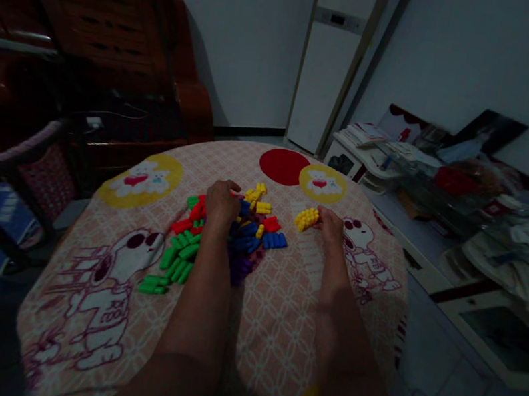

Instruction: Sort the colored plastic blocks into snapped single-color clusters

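Observation:
My right hand pinches the right end of a cluster of joined yellow building blocks, at the right of a loose pile. Over the pile's upper left is my left hand, back turned up and fingers bent down; the fingertips are mostly hidden, so any block in them cannot be made out. Around it lie green blocks, red blocks, blue blocks and purple blocks. A few yellow blocks lie just beyond. My left forearm covers part of the pile.
The blocks lie on a round table with a patterned pink tablecloth. A wooden bench stands behind at left, a chair nearer. Along the right wall runs a low cabinet heaped with papers and bags. A tall white unit fills the back corner.

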### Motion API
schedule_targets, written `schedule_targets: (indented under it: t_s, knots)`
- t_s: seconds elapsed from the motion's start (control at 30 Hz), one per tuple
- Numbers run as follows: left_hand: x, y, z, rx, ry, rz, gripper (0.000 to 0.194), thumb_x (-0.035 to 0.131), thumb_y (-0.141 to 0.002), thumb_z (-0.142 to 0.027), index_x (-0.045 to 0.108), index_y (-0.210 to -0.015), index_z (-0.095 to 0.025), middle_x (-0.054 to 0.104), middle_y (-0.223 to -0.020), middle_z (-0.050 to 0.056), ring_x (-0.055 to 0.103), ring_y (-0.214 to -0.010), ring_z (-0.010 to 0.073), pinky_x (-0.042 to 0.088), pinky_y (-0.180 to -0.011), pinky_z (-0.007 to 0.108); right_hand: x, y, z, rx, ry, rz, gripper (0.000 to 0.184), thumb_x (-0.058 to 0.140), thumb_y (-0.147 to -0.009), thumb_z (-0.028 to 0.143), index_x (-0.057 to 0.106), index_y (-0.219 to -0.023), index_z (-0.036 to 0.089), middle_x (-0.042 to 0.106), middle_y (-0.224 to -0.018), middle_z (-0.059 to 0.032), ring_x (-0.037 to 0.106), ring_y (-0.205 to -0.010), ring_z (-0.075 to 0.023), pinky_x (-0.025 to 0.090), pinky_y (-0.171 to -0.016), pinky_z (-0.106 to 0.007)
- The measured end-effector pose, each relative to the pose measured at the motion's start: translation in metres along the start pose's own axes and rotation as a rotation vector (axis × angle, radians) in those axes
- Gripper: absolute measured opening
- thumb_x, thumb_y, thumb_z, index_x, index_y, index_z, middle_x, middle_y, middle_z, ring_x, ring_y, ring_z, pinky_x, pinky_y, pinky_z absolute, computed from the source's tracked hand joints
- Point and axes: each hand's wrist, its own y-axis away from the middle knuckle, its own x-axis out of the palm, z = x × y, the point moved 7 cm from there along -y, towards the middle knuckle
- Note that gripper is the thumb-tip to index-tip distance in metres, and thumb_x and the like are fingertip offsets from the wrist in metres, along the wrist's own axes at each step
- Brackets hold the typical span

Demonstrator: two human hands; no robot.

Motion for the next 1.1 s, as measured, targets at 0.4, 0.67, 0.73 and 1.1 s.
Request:
schedule_targets:
  t_s: [0.4,0.67,0.73,1.1]
  knots:
    - [0.011,-0.003,0.019,-0.095,-0.096,0.12,0.032,0.061,-0.074,-0.012,0.078,-0.1,-0.021,0.075,-0.107,0.009,0.067,-0.105,0.0285,0.051,-0.091,0.037,0.0,0.0,0.0,-0.009,0.023,0.026,0.057,0.054,-0.075,0.068,0.072,-0.089,0.016,0.071,-0.091,-0.0073,0.066,-0.089,-0.023,0.057,-0.064,-0.029]
    - [0.021,0.003,-0.015,0.096,-0.106,0.1,0.034,0.051,-0.087,-0.022,0.071,-0.114,-0.019,0.071,-0.12,0.012,0.063,-0.115,0.029,0.048,-0.096,0.039,-0.001,-0.001,-0.001,-0.007,0.028,0.015,0.057,0.053,-0.076,0.065,0.073,-0.095,0.015,0.072,-0.094,-0.0071,0.066,-0.086,-0.0216,0.057,-0.064,-0.029]
    - [0.033,0.007,-0.019,0.09,-0.176,0.16,0.037,0.052,-0.087,-0.025,0.066,-0.12,-0.016,0.071,-0.119,0.015,0.062,-0.116,0.0329,0.047,-0.096,0.045,-0.001,-0.002,-0.003,0.002,0.025,0.009,0.056,0.054,-0.076,0.063,0.073,-0.097,0.015,0.073,-0.095,-0.0069,0.067,-0.086,-0.0216,0.057,-0.064,-0.029]
    - [0.04,0.01,-0.022,0.093,-0.218,0.198,0.042,0.059,-0.085,-0.033,0.062,-0.123,-0.016,0.068,-0.123,0.019,0.059,-0.12,0.0386,0.04,-0.103,0.058,0.0,-0.002,-0.003,0.017,-0.008,0.0,0.052,0.057,-0.073,0.063,0.072,-0.087,0.016,0.071,-0.089,-0.0064,0.067,-0.087,-0.0231,0.056,-0.063,-0.03]
